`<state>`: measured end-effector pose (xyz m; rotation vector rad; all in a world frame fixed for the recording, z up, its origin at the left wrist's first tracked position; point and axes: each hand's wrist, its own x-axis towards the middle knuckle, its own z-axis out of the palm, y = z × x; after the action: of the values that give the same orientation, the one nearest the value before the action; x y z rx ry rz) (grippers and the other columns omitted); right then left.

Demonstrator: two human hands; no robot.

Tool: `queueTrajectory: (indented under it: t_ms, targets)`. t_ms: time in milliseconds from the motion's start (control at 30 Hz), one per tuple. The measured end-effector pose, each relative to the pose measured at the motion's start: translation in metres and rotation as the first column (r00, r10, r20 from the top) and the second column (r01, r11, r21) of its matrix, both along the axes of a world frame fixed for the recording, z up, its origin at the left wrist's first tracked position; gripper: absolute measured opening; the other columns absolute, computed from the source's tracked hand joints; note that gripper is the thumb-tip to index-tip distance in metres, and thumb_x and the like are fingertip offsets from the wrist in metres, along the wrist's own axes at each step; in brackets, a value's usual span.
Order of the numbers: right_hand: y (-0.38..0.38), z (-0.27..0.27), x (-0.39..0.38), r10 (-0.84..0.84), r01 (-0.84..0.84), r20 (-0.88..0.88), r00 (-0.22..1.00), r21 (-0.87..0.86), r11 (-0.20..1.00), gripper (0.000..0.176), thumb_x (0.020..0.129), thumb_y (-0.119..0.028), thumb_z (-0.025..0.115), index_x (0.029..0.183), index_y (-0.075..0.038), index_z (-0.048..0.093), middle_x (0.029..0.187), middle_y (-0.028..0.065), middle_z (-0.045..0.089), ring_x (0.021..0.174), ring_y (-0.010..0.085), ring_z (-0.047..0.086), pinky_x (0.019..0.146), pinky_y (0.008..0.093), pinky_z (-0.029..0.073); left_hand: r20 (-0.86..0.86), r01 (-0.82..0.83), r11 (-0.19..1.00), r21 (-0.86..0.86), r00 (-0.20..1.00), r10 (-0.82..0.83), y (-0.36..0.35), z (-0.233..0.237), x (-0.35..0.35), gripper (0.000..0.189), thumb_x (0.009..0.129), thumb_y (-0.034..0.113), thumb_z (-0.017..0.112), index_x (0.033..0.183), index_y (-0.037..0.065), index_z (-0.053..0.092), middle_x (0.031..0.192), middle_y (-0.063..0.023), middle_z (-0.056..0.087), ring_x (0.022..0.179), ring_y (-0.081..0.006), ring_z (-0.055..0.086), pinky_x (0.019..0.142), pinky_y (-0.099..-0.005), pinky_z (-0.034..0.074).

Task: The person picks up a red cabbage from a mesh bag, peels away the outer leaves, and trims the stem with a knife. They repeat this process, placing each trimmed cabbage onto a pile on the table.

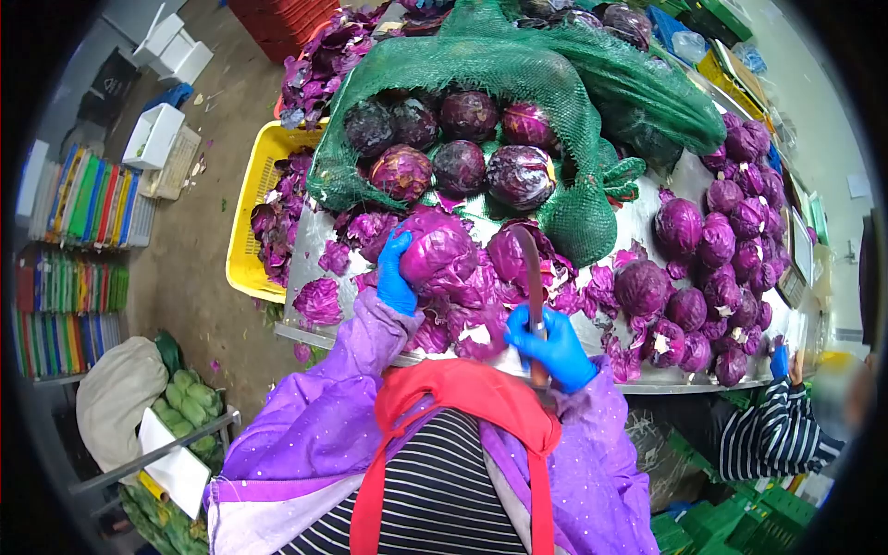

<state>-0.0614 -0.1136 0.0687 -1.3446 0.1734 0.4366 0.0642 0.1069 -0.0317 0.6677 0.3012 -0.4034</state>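
Note:
My left hand (396, 275), in a blue glove, is closed against the left side of a bright purple red cabbage (438, 248) held above the table. My right hand (553, 348), also gloved in blue, grips the handle of a knife (533, 273), its long blade pointing up and away from me. Behind the blade lies another red cabbage (507, 252), partly hidden. Loose purple leaves (476, 319) are heaped under and between my hands. Beyond them a green mesh sack (578, 139) gapes open, with several dark red cabbages (460, 166) inside.
Several trimmed cabbages (721, 240) are piled at the table's right. A yellow crate (242, 236) of leaves stands at the left edge, with red stacked crates (277, 26) behind. Another person in a striped sleeve (777, 425) is at the right. Coloured crates (88, 199) line the left.

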Motion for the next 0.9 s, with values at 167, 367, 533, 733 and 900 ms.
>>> queueTrajectory:
  t_ms: [167,367,533,733,900]
  targets:
    - [0.021,-0.031,0.035,-0.339,0.337,0.072,0.938,0.04,0.941,0.047,0.083,-0.016,0.069,0.124,-0.003,0.051,0.086,0.0014,0.058,0.06,0.0068,0.053,0.048,0.0212,0.044,0.189,-0.087,0.987,0.135,0.98,0.06,-0.024,0.016,-0.005,0.049,0.083,0.03,0.058,0.124,0.003,0.051,0.119,-0.0132,0.057,0.107,-0.0262,0.058,0.095,-0.0398,0.046]
    - [0.045,-0.032,0.042,-0.484,0.483,-0.067,0.872,-0.03,0.875,0.037,0.081,-0.016,0.071,0.109,-0.002,0.053,0.07,0.0017,0.055,0.047,0.0099,0.052,0.038,0.0246,0.042,0.509,-0.297,0.864,0.406,0.859,0.056,-0.04,0.028,-0.003,0.051,0.079,0.021,0.068,0.124,0.003,0.052,0.116,-0.0094,0.056,0.105,-0.0198,0.055,0.094,-0.0335,0.045]
    - [0.043,-0.017,0.04,-0.448,0.451,-0.057,0.892,0.147,0.88,0.021,0.084,-0.017,0.069,0.096,-0.005,0.057,0.068,0.0032,0.058,0.045,0.0089,0.051,0.038,0.0232,0.041,0.352,-0.233,0.932,0.278,0.928,0.127,-0.046,0.021,-0.001,0.047,0.082,0.021,0.064,0.124,0.003,0.052,0.115,-0.0096,0.057,0.104,-0.0197,0.055,0.093,-0.0327,0.045]
    - [0.019,0.004,0.031,-0.325,0.318,0.043,0.945,0.131,0.939,0.027,0.083,-0.013,0.069,0.105,-0.002,0.058,0.075,0.003,0.06,0.062,0.0081,0.057,0.053,0.0218,0.046,0.324,-0.217,0.936,0.278,0.938,0.121,-0.05,0.02,-0.002,0.045,0.081,0.021,0.065,0.121,0.003,0.053,0.114,-0.009,0.057,0.103,-0.0191,0.055,0.092,-0.0327,0.045]
    - [0.014,-0.018,0.058,-0.465,0.487,0.158,0.871,-0.166,0.857,0.034,0.082,-0.019,0.072,0.105,-0.001,0.056,0.076,-0.0005,0.056,0.067,0.005,0.05,0.061,0.0201,0.042,0.546,-0.304,0.82,0.484,0.837,-0.013,-0.05,0.028,-0.004,0.049,0.076,0.015,0.07,0.121,0.003,0.054,0.115,-0.0077,0.055,0.105,-0.0194,0.053,0.095,-0.0332,0.041]
